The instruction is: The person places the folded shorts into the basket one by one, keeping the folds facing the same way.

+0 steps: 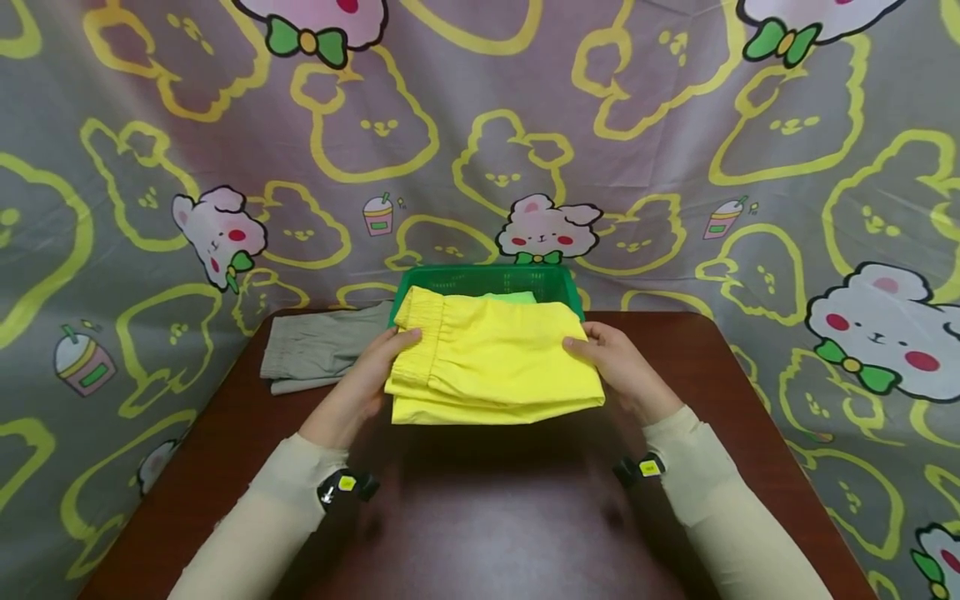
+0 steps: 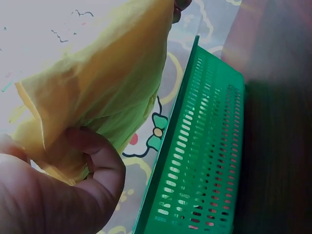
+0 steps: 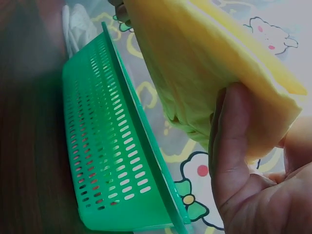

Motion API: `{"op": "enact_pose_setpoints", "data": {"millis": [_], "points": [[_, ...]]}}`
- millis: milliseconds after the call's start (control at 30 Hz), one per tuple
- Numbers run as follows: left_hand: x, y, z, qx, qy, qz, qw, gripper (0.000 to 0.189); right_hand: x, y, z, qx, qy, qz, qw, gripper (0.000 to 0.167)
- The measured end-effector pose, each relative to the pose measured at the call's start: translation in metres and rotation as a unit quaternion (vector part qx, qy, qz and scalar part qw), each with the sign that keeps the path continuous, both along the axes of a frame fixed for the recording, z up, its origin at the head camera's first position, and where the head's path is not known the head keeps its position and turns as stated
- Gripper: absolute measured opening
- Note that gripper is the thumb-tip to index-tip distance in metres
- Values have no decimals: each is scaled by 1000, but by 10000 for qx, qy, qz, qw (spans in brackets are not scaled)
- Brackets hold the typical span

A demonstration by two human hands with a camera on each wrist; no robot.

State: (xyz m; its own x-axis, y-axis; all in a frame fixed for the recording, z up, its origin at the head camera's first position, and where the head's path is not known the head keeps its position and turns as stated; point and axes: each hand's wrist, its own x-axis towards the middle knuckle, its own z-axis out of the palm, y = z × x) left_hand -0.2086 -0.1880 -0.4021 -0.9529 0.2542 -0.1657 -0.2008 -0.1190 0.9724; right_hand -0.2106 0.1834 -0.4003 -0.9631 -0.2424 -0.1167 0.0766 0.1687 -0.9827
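Note:
Folded yellow shorts (image 1: 502,354) with an elastic waistband hang in the air between both hands, in front of the green basket (image 1: 487,275). My left hand (image 1: 367,375) pinches the waistband end, thumb on top and fingers underneath. At the opposite end, my right hand (image 1: 618,367) grips the folded cloth the same way. Both wrist views show curled fingers under the fabric, with the perforated basket wall (image 2: 195,146) beyond and lower. Part of a light green cloth (image 1: 517,297) shows behind the yellow shorts, inside the basket; the rest is hidden.
Grey folded clothing (image 1: 322,346) with a gathered edge lies on the dark brown table (image 1: 682,358), left of the basket. A patterned curtain (image 1: 465,100) with cartoon animals surrounds the table at the back and sides.

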Motion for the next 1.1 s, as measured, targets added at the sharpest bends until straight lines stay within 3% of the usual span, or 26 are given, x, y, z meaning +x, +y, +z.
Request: {"op": "enact_pose_setpoints", "data": {"millis": [300,633,933,1100], "points": [[-19,-2,4,37,-76,-74,9999,48,-14,-1,0,64,-51,-86,9999,55],[-45,0,14,20,104,-197,9997,31,-31,1,10,96,-98,-76,9999,52],[-60,2,21,-241,34,42,9997,38,-49,1,19,-15,-201,-159,9997,54],[-68,0,25,-442,-2,156,9989,58,-58,-1,22,17,-171,-245,9996,54]]}}
